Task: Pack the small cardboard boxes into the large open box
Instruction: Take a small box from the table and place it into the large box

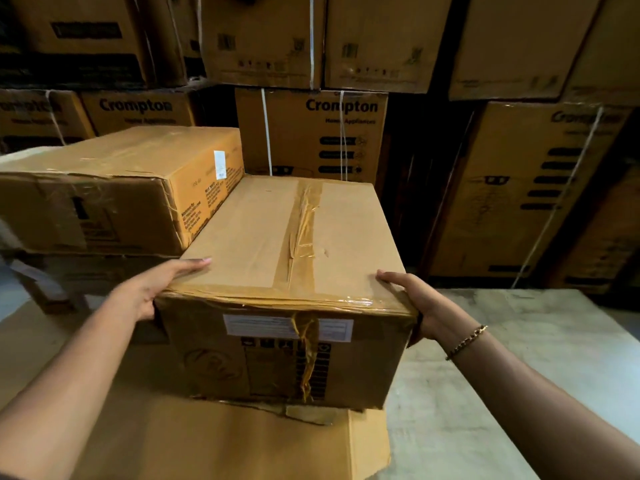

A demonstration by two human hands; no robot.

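Note:
A taped brown cardboard box (263, 237) with a white label on its near face fills the middle of the view. My left hand (156, 289) grips its near left corner, thumb along the top edge. My right hand (415, 303), with a bracelet at the wrist, holds its near right corner. The box rests on or hangs just above a flattened sheet of cardboard (194, 441). A second taped box (104, 188) lies to the left, stacked on another box and touching the held one. No large open box is in view.
Stacks of printed appliance cartons (311, 133) form a wall behind and to the right (519, 188). Pale concrete floor (502, 375) spreads out at the right. A dark gap runs between the cartons behind the held box.

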